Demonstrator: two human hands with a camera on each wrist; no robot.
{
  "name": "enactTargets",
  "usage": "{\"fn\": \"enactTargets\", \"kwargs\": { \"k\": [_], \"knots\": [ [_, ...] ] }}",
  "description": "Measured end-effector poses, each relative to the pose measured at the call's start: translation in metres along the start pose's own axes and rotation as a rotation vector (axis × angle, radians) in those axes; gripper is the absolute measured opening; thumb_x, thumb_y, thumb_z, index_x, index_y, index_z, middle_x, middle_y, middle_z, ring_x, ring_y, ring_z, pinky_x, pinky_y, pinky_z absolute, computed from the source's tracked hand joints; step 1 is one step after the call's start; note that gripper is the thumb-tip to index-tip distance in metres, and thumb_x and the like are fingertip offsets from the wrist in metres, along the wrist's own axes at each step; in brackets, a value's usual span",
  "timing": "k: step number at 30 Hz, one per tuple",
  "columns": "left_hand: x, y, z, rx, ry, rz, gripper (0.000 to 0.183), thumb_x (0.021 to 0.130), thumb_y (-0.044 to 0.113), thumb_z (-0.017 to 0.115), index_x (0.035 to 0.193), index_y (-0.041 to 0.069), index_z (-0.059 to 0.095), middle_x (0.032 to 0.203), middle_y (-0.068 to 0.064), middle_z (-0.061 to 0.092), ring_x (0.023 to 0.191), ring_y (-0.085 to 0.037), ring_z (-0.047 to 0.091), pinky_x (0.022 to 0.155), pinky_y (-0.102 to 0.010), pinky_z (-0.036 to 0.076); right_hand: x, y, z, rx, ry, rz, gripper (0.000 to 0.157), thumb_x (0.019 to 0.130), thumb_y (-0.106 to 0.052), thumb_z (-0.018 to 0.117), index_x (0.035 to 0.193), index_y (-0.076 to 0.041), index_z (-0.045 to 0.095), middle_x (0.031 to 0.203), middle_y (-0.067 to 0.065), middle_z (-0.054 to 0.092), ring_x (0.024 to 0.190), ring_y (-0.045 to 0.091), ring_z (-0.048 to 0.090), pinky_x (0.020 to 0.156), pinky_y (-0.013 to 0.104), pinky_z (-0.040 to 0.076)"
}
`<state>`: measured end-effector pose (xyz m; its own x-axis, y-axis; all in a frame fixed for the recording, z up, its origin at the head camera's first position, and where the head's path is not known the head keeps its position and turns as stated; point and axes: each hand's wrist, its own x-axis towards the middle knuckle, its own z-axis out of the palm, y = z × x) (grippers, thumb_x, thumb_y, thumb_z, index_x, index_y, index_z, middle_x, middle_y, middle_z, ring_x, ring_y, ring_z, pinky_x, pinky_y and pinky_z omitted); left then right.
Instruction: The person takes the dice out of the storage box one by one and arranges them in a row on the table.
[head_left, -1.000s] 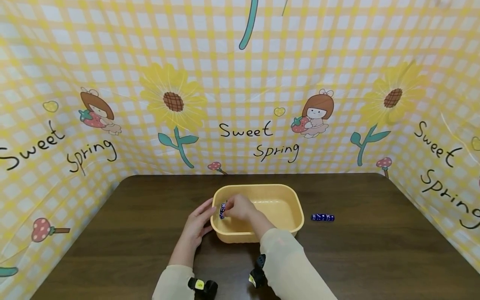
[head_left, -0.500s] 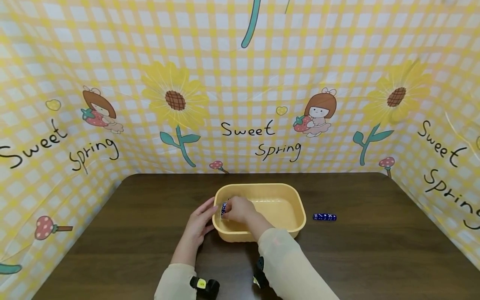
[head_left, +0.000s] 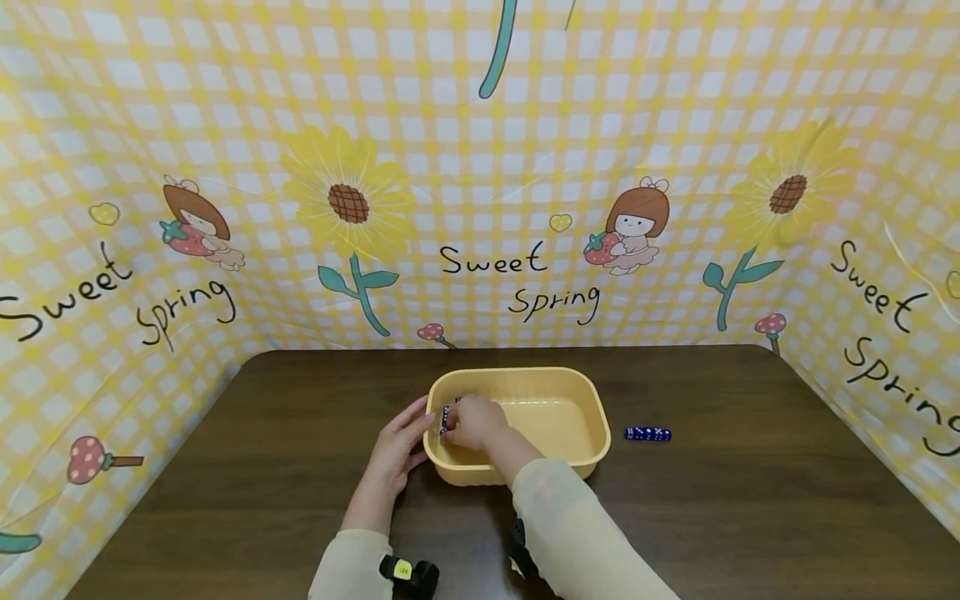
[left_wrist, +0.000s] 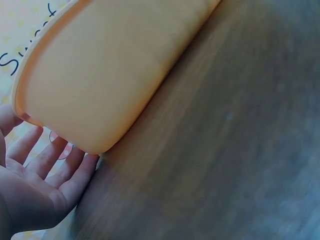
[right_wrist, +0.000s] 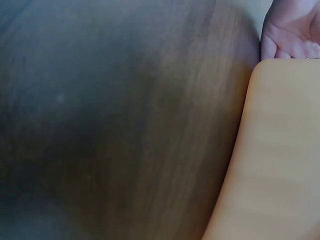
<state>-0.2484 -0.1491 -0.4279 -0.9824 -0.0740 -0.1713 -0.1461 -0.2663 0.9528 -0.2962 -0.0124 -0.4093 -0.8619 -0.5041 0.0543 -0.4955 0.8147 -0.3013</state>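
A pale yellow plastic basin (head_left: 555, 429) stands on the dark wooden table. My left hand (head_left: 395, 442) supports its left end, with the fingers (left_wrist: 47, 162) stretched out against the outer wall in the left wrist view. Inside that end lies a row of small blue dice (head_left: 446, 419) with white dots. Over them is my right hand (head_left: 477, 422), bent down into the basin, its thumb and fingers pinching at the row. The undersides of these fingertips are hidden, and the basin wall (right_wrist: 285, 145) blocks the right wrist view of them.
Another row of blue dice (head_left: 648, 434) lies on the table (head_left: 735, 492), to the right of the basin. A yellow checked cloth (head_left: 480, 192) with printed flowers hangs behind the table and along both sides.
The right hand shifts very slightly and stays at the dice in the basin's left end. The left hand keeps its place on the wall; the row on the table lies as before.
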Motion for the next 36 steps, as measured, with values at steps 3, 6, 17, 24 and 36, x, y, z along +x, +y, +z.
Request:
{"fn": "enactTargets", "kwargs": {
  "k": [3, 6, 17, 24, 36],
  "knots": [
    [0.0, -0.001, 0.0, 0.0, 0.004, 0.001, 0.047, 0.083, 0.015, 0.057, 0.127, 0.01, 0.044, 0.126, -0.01, 0.044, 0.108, -0.027, 0.044, 0.075, -0.039, 0.043, 0.001, 0.0, 0.001, -0.021, -0.004, -0.004, 0.011, 0.072, -0.035, 0.066, 0.068, -0.025, 0.065, 0.068, -0.011, 0.05, 0.069, 0.01, 0.047, 0.06, 0.029, 0.039],
    [0.0, -0.001, 0.001, 0.001, 0.012, 0.0, 0.047, 0.083, 0.015, 0.057, 0.127, 0.01, 0.044, 0.126, -0.01, 0.044, 0.108, -0.027, 0.044, 0.074, -0.039, 0.043, 0.001, 0.001, 0.001, -0.029, -0.008, -0.008, 0.011, 0.073, -0.035, 0.065, 0.07, -0.025, 0.066, 0.069, -0.012, 0.05, 0.072, 0.011, 0.046, 0.061, 0.029, 0.039],
    [0.0, 0.0, 0.001, -0.001, 0.012, -0.004, 0.048, 0.081, 0.016, 0.059, 0.127, 0.01, 0.044, 0.126, -0.01, 0.044, 0.108, -0.028, 0.043, 0.075, -0.04, 0.042, 0.0, 0.003, 0.0, 0.052, -0.006, -0.004, 0.006, 0.071, -0.028, 0.068, 0.072, -0.022, 0.067, 0.07, -0.013, 0.054, 0.072, 0.011, 0.047, 0.061, 0.026, 0.039],
    [0.001, 0.0, 0.0, -0.008, 0.006, -0.007, 0.049, 0.081, 0.017, 0.06, 0.127, 0.011, 0.044, 0.126, -0.011, 0.044, 0.108, -0.026, 0.044, 0.076, -0.041, 0.042, -0.002, 0.004, -0.003, 0.129, -0.015, -0.019, 0.006, 0.072, -0.023, 0.067, 0.071, -0.018, 0.066, 0.066, -0.013, 0.053, 0.062, 0.008, 0.046, 0.058, 0.022, 0.037],
    [0.001, 0.001, 0.001, 0.011, 0.007, -0.013, 0.048, 0.082, 0.016, 0.058, 0.128, 0.011, 0.044, 0.127, -0.011, 0.043, 0.107, -0.025, 0.045, 0.075, -0.039, 0.042, -0.006, 0.009, -0.013, 0.292, -0.026, 0.008, 0.005, 0.074, -0.018, 0.065, 0.07, -0.015, 0.064, 0.06, -0.011, 0.055, 0.056, 0.008, 0.045, 0.054, 0.022, 0.036]
  ]
}}
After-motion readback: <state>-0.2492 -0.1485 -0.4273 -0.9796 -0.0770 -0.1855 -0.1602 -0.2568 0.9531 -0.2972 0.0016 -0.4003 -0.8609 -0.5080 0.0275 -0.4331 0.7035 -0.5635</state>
